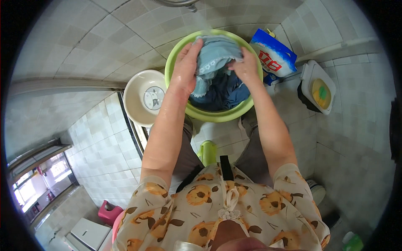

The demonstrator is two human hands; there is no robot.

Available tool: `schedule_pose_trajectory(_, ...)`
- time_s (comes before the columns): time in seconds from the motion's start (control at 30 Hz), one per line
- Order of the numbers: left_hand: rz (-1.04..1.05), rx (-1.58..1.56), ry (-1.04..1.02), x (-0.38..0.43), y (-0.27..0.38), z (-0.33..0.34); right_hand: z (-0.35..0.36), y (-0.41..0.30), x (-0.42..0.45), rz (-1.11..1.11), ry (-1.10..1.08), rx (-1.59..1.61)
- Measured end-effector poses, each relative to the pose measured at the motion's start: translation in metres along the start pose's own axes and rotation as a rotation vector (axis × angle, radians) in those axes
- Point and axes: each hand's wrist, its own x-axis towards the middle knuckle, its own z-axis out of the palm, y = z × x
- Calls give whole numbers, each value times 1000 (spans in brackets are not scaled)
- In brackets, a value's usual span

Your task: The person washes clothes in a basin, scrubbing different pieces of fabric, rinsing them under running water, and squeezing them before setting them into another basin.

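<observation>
Both hands are over a round lime-green basin [209,118] on the tiled floor. My left hand [187,64] grips one side of a pale blue garment [216,51] with a lace-like white trim. At its other side my right hand [246,66] has the edge pinched between thumb and fingers. The garment is lifted and bunched near the basin's far rim, with water falling behind it. Below it, dark navy cloth [224,94] lies heaped in the basin. My wrists look wet.
A cream basin [135,94] with a cartoon cow print stands left. Right of the green basin leans a blue-and-white detergent bag [274,55]. A lidded white bin [325,78] is farther right. A metal shower hose [176,2] hangs above. A green plastic object [208,152] sits between my legs.
</observation>
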Motion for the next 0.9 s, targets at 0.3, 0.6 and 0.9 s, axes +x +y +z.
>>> schedule_pose_trajectory(0.3, 523, 1073, -165, -6, -25, -17, -8, -2, -2, 76, 129, 148)
schedule_pose_trajectory(0.6, 330, 1359, -509, -29, -27, 2, -6, 15, -18, -71, -364, -758)
schedule_pose_trajectory(0.9, 468, 1235, -431, -39, -28, -1, 118, 81, -70, 253, -410, -1135)
